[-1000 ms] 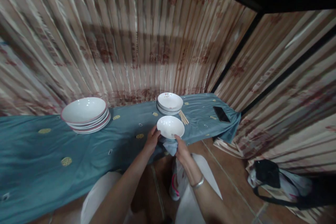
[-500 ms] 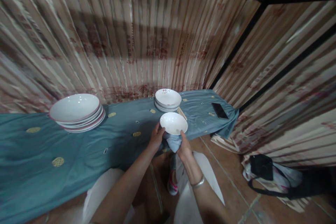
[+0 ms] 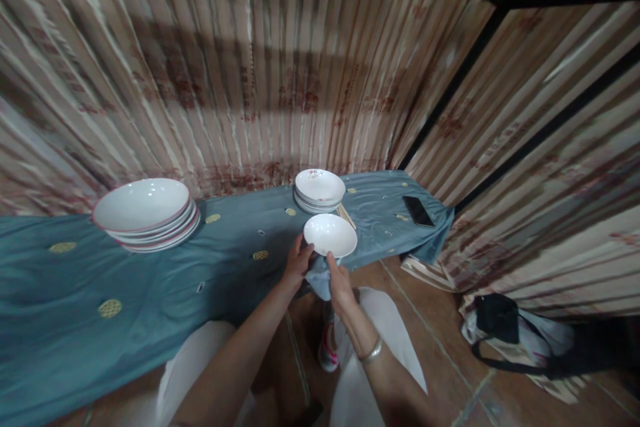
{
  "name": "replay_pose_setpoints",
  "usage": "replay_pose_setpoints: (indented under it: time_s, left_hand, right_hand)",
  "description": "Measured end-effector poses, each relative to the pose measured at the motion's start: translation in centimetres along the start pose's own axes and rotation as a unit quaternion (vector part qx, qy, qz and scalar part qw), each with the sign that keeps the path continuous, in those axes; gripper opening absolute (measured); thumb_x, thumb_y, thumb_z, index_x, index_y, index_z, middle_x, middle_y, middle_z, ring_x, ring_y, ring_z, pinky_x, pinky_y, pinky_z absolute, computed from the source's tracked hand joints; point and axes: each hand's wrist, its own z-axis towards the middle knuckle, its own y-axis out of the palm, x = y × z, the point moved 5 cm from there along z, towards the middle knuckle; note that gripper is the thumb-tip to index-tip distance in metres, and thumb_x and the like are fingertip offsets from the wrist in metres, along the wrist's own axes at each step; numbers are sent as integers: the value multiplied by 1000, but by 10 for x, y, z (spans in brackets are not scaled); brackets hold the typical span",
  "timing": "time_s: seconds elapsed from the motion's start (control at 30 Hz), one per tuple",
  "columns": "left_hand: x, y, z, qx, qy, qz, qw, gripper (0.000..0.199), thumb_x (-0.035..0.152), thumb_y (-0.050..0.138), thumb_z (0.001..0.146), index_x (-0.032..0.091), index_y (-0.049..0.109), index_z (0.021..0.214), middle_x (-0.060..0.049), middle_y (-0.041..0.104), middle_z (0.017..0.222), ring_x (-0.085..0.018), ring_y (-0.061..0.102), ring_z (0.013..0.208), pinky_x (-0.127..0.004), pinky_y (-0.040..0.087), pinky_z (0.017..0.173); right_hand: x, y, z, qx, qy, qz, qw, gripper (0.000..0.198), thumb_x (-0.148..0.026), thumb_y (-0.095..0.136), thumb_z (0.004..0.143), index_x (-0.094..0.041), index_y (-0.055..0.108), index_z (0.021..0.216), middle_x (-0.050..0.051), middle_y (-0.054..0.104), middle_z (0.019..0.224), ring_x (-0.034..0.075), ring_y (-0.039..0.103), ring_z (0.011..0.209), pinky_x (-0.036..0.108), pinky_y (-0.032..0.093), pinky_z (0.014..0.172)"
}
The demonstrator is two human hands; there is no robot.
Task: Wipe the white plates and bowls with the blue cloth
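A shallow white bowl [image 3: 330, 235] is held tilted over the front edge of the cloth-covered table. My left hand [image 3: 299, 260] grips its left rim, thumb on the inside edge. At the lower rim, my right hand [image 3: 340, 283] presses a light blue cloth [image 3: 319, 280] against the underside, its thumb at the bowl's edge. The fingers beneath the bowl are mostly hidden. Just behind it stands a stack of similar white bowls [image 3: 320, 187], the top one with a floral print. Chopsticks [image 3: 346, 216] lie beside that stack, partly covered by the held bowl.
A stack of larger red-rimmed bowls [image 3: 145, 213] stands at the left on the blue-green tablecloth [image 3: 160, 307]. A black phone [image 3: 419, 211] lies near the right end. Pleated curtains [image 3: 225, 93] hang behind. A dark bag [image 3: 500, 323] rests on the tiled floor at right.
My right hand has slid left along the bowl's lower rim, carrying the blue cloth with it. The left hand and the bowl have barely moved.
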Motion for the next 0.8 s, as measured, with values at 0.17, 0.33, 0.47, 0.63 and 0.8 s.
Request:
replay_pose_setpoints:
  time_s: [0.17, 0.33, 0.47, 0.63, 0.8]
  left_hand:
    - [4, -6, 4, 10, 20, 34, 999, 48, 29, 78, 65, 20, 67, 112, -10, 69, 120, -31, 60, 117, -45, 48, 99]
    - [6, -10, 5, 18, 31, 54, 998, 44, 25, 77, 66, 20, 69, 109, -9, 71, 118, -31, 55, 126, -44, 39, 108]
    - [9, -15, 3, 31, 18, 47, 998, 42, 28, 76, 69, 20, 68, 110, -10, 70, 122, -30, 56, 126, -43, 38, 109]
    - [24, -37, -7, 55, 5, 23, 998, 42, 32, 72, 75, 19, 66, 114, -14, 68, 125, -28, 62, 119, -42, 44, 105]
    - [45, -69, -26, 103, -24, -53, 993, 41, 31, 75, 72, 20, 67, 111, -10, 70, 120, -26, 66, 110, -37, 51, 94]
  right_hand:
    - [-2, 12, -13, -83, -46, -67, 993, 43, -59, 69, 66, -17, 68, 74, 1, 66, 67, 18, 60, 71, 29, 48, 68]
    - [-4, 20, -20, -130, -82, -133, 979, 39, -54, 63, 71, -20, 53, 56, -5, 49, 53, 12, 44, 55, 25, 39, 57]
    - [-10, 26, -22, -154, -90, -140, 974, 36, -51, 60, 75, -20, 54, 57, -3, 54, 57, 14, 51, 62, 26, 43, 64]
    - [-17, 39, -32, -178, -55, -127, 974, 31, -49, 60, 76, -19, 66, 71, 1, 67, 73, 19, 59, 76, 30, 47, 75]
    - [-25, 48, -40, -155, -13, -83, 984, 29, -46, 64, 70, -20, 72, 80, 3, 73, 89, 23, 62, 94, 32, 45, 89]
